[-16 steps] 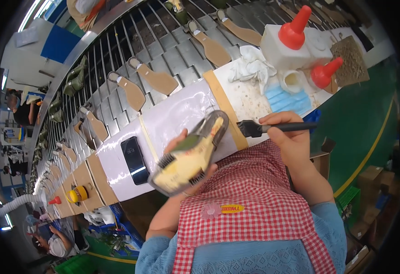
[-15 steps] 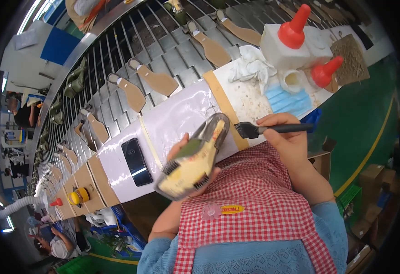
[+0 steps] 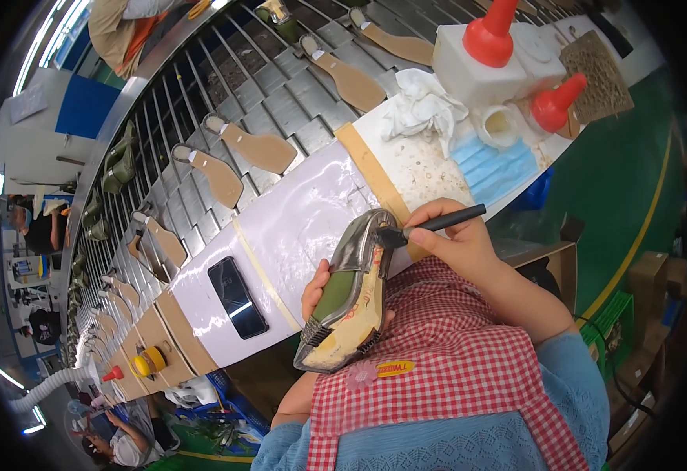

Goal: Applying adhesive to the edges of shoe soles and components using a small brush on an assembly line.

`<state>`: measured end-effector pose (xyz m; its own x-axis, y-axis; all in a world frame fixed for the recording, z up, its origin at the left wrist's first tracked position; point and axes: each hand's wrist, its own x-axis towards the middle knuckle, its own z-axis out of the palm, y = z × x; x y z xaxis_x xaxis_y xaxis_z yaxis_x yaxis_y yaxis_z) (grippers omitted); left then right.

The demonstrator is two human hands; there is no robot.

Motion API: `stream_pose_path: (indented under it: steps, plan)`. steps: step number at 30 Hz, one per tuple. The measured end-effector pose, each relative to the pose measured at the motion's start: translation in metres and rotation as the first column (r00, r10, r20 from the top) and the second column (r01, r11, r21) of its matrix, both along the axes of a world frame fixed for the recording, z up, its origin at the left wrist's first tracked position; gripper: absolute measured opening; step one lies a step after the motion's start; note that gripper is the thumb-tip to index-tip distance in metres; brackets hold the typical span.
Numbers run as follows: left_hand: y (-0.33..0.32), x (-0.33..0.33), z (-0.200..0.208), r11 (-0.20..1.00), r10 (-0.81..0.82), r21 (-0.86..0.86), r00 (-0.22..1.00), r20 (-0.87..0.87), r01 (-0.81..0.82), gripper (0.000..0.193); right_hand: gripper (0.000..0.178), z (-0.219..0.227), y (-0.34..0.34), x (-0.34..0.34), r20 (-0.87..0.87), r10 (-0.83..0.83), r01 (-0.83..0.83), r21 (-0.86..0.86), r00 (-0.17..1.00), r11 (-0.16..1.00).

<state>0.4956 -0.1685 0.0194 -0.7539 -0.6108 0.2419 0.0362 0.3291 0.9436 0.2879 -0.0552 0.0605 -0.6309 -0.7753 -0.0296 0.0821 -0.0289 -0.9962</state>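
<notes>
My left hand (image 3: 314,288) is wrapped round a shoe upper on a last (image 3: 345,292), green and metallic grey with a pale yellow underside turned up toward me. The shoe tilts above the table's front edge, its narrow heel end pointing away. Pinched in my right hand (image 3: 459,242) is a brush with a black handle (image 3: 455,217). Its dark bristles touch the underside at the heel end. Fingers of my left hand behind the shoe are mostly hidden.
A phone (image 3: 237,297) lies on the white work surface (image 3: 296,196). At right stand a white bottle with a red nozzle (image 3: 488,43), an open white pot (image 3: 498,125), crumpled tissue (image 3: 422,110) and a blue mask (image 3: 494,169). Tan soles (image 3: 261,149) lie on the slatted conveyor (image 3: 273,94) beyond.
The brush has moved left from beside the shoe onto its heel end. My left hand has turned the shoe, so more of its green side shows.
</notes>
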Motion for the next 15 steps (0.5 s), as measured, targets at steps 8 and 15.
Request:
stream_pose_path:
  steps: [8, 15]
  plan:
    - [0.002, 0.003, 0.000, 0.994, -0.020, -0.105, 0.999, -0.047, 0.014, 0.111, 0.013, 0.009, 0.007, 0.015, -0.273, 0.035, -0.049, -0.044, 0.961, 0.998]
    - [0.007, 0.011, -0.003, 0.998, 0.021, 0.060, 1.000, 0.010, -0.022, 0.113, 0.015, 0.010, 0.008, 0.020, 0.134, 0.158, -0.155, -0.036, 0.978, 0.987]
